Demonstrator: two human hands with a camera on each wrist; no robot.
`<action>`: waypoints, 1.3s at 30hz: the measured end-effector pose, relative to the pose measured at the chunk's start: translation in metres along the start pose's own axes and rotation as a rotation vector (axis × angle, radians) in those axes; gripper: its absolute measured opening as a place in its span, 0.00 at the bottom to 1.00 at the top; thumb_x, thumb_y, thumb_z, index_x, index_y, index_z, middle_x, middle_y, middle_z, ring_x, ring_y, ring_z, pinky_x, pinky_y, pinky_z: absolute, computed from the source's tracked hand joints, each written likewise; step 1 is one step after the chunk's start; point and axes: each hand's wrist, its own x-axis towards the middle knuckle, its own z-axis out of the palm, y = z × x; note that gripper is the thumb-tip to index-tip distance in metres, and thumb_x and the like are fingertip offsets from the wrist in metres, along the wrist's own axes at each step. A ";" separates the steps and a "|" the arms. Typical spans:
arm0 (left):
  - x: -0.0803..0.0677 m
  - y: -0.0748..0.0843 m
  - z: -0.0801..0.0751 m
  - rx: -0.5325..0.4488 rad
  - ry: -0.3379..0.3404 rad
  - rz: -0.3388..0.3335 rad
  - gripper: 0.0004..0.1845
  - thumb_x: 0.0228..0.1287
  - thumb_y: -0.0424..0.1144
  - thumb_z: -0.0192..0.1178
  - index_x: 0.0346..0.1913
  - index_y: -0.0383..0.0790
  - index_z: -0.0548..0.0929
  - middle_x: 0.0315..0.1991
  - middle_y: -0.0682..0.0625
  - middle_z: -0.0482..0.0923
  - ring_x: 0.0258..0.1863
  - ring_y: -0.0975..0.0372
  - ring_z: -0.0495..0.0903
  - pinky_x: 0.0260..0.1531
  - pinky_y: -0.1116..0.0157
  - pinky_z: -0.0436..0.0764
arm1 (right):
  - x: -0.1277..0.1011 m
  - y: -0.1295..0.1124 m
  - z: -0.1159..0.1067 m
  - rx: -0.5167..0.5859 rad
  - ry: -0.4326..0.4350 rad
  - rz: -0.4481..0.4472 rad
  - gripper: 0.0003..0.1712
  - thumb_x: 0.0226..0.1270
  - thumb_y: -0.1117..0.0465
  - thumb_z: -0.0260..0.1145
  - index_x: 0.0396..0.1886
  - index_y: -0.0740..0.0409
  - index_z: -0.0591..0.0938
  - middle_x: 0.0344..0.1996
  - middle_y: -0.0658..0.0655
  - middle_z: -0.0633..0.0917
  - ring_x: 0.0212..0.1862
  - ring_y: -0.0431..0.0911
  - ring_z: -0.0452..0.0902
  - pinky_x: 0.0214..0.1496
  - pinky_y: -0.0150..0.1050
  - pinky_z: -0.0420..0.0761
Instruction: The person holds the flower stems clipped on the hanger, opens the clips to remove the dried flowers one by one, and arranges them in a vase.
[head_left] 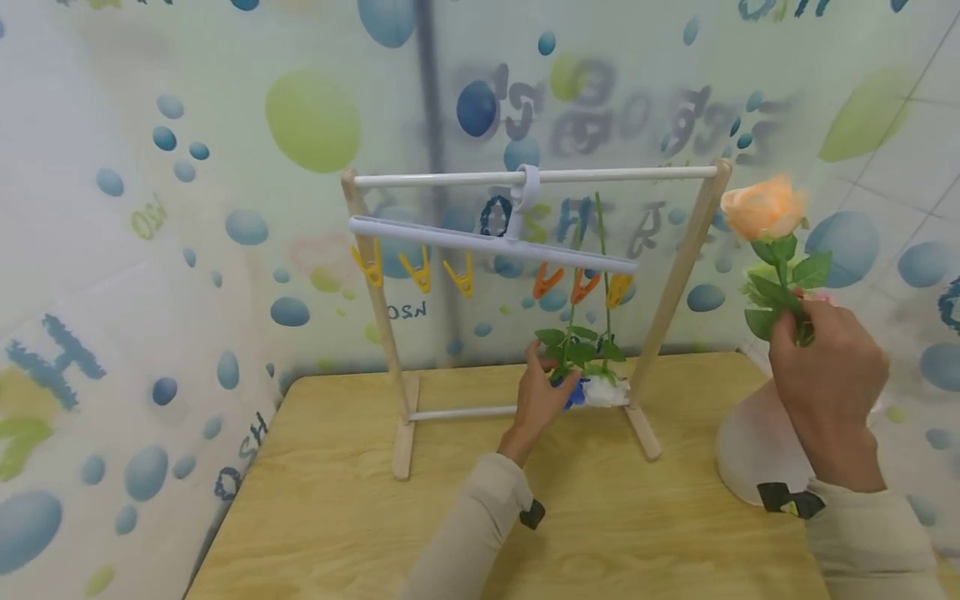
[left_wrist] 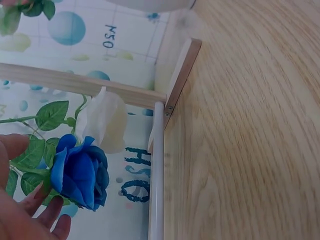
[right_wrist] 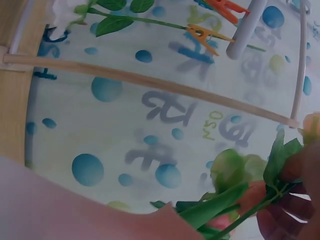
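Overhead, right hand (head_left: 828,392) gripping orange rose (head_left: 761,208) upright by its stem; left hand (head_left: 543,396) relaxed, touching blue rose (head_left: 573,392) hanging from clip hanger (head_left: 491,237) on wooden rack (head_left: 678,292).

At left wrist, blue bloom against straight fingers (left_wrist: 50,215), white rose (left_wrist: 105,120) just beyond, over wooden table (left_wrist: 250,150).

At right wrist, green stem (right_wrist: 240,220) pinched; spotted wall (right_wrist: 125,125) behind.

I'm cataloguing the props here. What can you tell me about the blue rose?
The blue rose is an artificial-looking bloom with layered deep blue petals, hanging head down on a green stem with leaves, which runs up toward an orange clip on the hanger bar. It hangs beside a white rose, just above the rack's lower rail. The left hand touches it from the side, with fingers straight.
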 end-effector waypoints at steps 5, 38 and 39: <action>-0.002 0.001 0.004 -0.001 -0.007 0.006 0.45 0.66 0.46 0.65 0.78 0.44 0.50 0.51 0.47 0.80 0.52 0.52 0.80 0.55 0.50 0.77 | -0.009 0.013 -0.001 -0.027 -0.085 0.039 0.16 0.66 0.64 0.53 0.36 0.72 0.82 0.25 0.75 0.81 0.23 0.70 0.74 0.20 0.63 0.64; -0.008 0.002 0.009 0.083 -0.012 0.096 0.10 0.69 0.41 0.61 0.45 0.38 0.85 0.45 0.42 0.78 0.45 0.49 0.76 0.43 0.61 0.74 | -0.010 0.035 -0.030 -0.241 -0.802 0.319 0.21 0.68 0.58 0.46 0.38 0.78 0.72 0.18 0.77 0.74 0.19 0.67 0.73 0.12 0.54 0.66; -0.008 0.002 0.009 0.089 -0.014 0.097 0.10 0.69 0.41 0.61 0.45 0.38 0.85 0.44 0.42 0.78 0.44 0.50 0.76 0.43 0.61 0.74 | -0.009 0.035 -0.030 -0.244 -0.813 0.321 0.21 0.67 0.58 0.46 0.37 0.77 0.72 0.19 0.77 0.74 0.19 0.68 0.73 0.12 0.54 0.66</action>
